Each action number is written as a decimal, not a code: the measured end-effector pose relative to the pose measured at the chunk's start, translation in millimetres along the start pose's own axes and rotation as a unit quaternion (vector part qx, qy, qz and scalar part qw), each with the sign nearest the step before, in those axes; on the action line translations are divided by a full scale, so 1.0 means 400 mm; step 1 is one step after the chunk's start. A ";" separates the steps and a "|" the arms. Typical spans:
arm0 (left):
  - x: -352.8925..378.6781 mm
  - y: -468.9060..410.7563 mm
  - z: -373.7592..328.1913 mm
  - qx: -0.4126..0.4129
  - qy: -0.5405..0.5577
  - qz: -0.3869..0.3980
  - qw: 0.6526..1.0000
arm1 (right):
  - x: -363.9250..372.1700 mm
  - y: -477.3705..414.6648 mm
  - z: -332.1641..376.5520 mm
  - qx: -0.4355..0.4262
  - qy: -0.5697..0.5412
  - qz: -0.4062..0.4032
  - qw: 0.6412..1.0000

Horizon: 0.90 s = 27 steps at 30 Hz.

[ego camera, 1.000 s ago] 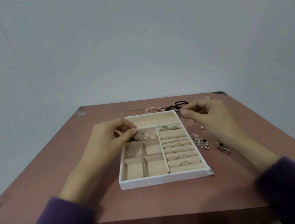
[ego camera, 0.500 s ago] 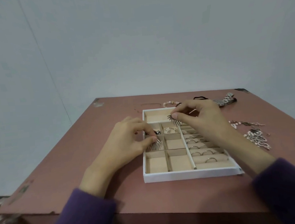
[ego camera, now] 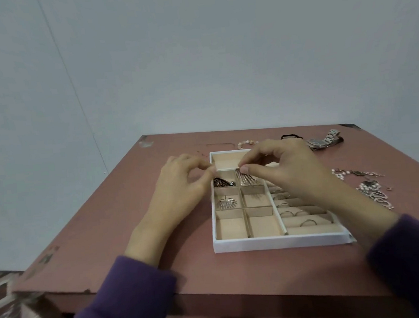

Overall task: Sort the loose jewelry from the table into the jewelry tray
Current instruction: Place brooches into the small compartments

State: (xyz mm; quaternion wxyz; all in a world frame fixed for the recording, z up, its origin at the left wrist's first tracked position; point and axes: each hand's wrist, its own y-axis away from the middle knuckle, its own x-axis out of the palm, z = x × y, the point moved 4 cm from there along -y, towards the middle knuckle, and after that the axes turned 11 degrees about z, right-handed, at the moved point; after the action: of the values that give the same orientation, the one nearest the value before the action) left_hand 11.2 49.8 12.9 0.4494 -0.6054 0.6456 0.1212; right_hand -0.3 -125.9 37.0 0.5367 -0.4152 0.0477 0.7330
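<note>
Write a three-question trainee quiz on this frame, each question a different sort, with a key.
1. True or false: the right hand pinches a fan-shaped silver earring over the jewelry tray.
2. Where does the matching fan earring lie? A) on the table B) in a small tray compartment C) in the left hand
3. Name the banded item on the table beyond the tray.

Key: 1 true; 2 B; 3 wristwatch.

Reddish table, white tray on it, watch, hair tie, bead bracelet, loose jewelry at right
</note>
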 end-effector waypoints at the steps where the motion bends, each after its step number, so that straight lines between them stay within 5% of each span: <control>1: -0.008 0.000 0.003 -0.016 0.012 -0.025 1.000 | 0.006 -0.007 0.010 -0.009 0.014 0.026 1.000; 10: -0.024 -0.004 0.049 -0.078 0.017 -0.072 0.994 | 0.073 -0.063 0.055 -0.053 0.089 0.223 0.969; 27: -0.025 -0.005 0.046 -0.077 0.013 -0.073 0.994 | 0.096 -0.071 0.039 -0.064 0.183 0.219 0.956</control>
State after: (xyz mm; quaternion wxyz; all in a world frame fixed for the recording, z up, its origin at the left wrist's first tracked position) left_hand 19.7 68.7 10.7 0.4004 -0.6856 0.5940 0.1294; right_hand 11.5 -77.2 32.6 0.3177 -0.5548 0.1876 0.7457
